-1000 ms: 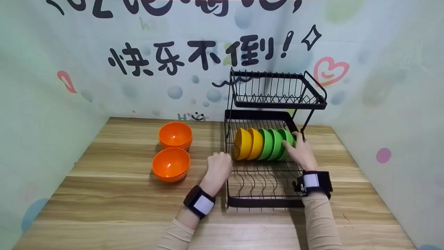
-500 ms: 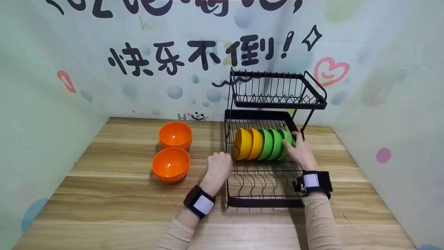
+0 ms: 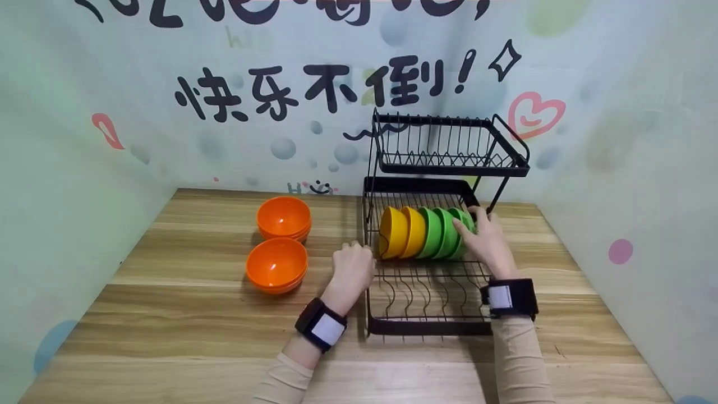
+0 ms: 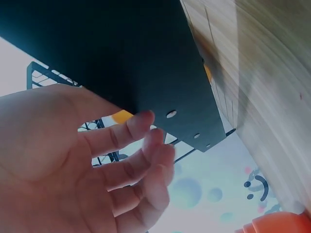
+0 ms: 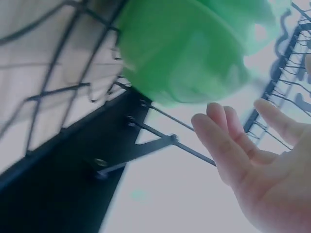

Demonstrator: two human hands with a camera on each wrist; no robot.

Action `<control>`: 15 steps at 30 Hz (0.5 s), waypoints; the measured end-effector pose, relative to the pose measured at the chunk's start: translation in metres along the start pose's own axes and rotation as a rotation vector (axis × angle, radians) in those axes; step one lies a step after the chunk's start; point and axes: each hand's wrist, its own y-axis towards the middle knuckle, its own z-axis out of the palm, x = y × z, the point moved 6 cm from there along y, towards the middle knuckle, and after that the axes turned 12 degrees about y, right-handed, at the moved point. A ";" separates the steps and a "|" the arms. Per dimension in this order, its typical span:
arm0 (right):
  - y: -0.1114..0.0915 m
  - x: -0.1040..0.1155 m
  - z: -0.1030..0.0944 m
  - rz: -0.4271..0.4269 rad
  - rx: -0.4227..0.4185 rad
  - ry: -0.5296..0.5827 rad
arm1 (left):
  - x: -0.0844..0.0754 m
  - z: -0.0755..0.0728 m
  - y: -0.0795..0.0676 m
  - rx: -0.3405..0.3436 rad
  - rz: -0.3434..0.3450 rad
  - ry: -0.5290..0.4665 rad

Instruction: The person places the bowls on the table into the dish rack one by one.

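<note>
A black two-tier dish rack (image 3: 426, 326) stands on the wooden table. Two yellow bowls (image 3: 394, 233) and several green bowls (image 3: 431, 233) stand on edge in a row across its lower tier. My right hand (image 3: 489, 241) is at the right end of this row, thumb over the last green bowl in the head view. In the right wrist view, its extended fingers (image 5: 221, 141) show just off the green bowl (image 5: 180, 53). My left hand (image 3: 353, 266) grips the rack's left side, fingers (image 4: 141, 165) bent at the black side panel (image 4: 146, 63), thumb partly hidden behind it.
Two stacks of orange bowls, a rear stack (image 3: 283, 217) and a front stack (image 3: 276, 264), stand on the table left of the rack. The rack's upper tier (image 3: 454, 169) overhangs behind the bowl row. A printed backdrop (image 3: 252, 151) closes off the back.
My right hand has eased up slightly, its fingers loosening from the last green bowl. The left hand has shifted only a little at the rack's side.
</note>
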 end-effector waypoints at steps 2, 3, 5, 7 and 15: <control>-0.002 0.007 -0.002 -0.023 -0.008 -0.009 | 0.004 0.001 0.001 0.021 -0.020 0.002; -0.003 0.010 -0.003 -0.036 -0.014 -0.013 | 0.006 0.001 0.002 0.037 -0.034 0.003; -0.005 0.017 -0.005 -0.063 -0.028 -0.023 | 0.011 0.001 0.004 0.064 -0.071 0.005; -0.008 0.022 -0.006 -0.081 -0.038 -0.032 | 0.018 0.001 0.005 0.098 -0.114 0.012; -0.015 0.036 -0.008 -0.121 -0.034 -0.060 | 0.050 0.002 0.004 0.215 -0.330 0.058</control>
